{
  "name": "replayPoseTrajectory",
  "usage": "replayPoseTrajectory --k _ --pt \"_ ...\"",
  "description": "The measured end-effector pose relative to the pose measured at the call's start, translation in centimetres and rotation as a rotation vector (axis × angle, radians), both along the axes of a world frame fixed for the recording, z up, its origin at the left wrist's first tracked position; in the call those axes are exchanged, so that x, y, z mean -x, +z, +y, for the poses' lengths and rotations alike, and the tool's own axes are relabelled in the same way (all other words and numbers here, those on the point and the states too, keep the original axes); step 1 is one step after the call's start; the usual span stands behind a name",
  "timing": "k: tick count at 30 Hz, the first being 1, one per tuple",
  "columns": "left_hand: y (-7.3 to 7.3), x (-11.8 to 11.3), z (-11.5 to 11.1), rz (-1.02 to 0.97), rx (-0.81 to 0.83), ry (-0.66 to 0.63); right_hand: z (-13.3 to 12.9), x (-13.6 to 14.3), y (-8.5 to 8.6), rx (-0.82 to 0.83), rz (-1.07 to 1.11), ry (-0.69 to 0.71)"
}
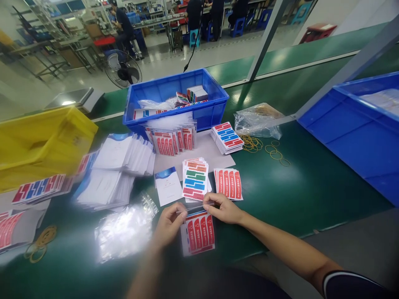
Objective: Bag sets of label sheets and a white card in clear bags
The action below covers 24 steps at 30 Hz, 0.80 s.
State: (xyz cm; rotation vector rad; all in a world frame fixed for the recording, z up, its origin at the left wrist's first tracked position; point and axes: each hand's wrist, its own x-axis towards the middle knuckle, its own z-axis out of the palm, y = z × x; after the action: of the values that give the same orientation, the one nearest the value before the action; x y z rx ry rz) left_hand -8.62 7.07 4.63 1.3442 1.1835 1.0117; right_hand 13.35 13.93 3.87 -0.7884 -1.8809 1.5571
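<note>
A clear plastic bag (198,232) with red label sheets inside hangs between my hands near the table's front edge. My left hand (171,222) pinches one top corner of it, and my right hand (222,207) pinches the other. Just beyond lies a stack of multicoloured label sheets (195,180). To its left is a white booklet (168,185) with a blue top, to its right a stack of red label sheets (228,184). Beside my left hand lies a shiny pile of empty clear bags (124,232).
A blue bin (174,95) holding label stacks stands behind filled bags (174,139). Booklet piles (115,174) and a yellow bin (40,141) are left. Rubber bands (251,143) and a larger blue bin (352,128) are right. A metal post (264,41) rises behind.
</note>
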Motion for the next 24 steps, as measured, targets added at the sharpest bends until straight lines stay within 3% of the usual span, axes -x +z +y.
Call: replayPoseTrajectory --k 10,24 --pt "-0.2 0.3 -0.1 0.046 -0.107 -0.05 -0.1 -0.2 0.1 -0.133 0.011 0.053" --pt "0.5 -1.2 -0.1 0.161 -0.106 -0.162 -0.9 0.5 -0.8 -0.332 0.03 0.132"
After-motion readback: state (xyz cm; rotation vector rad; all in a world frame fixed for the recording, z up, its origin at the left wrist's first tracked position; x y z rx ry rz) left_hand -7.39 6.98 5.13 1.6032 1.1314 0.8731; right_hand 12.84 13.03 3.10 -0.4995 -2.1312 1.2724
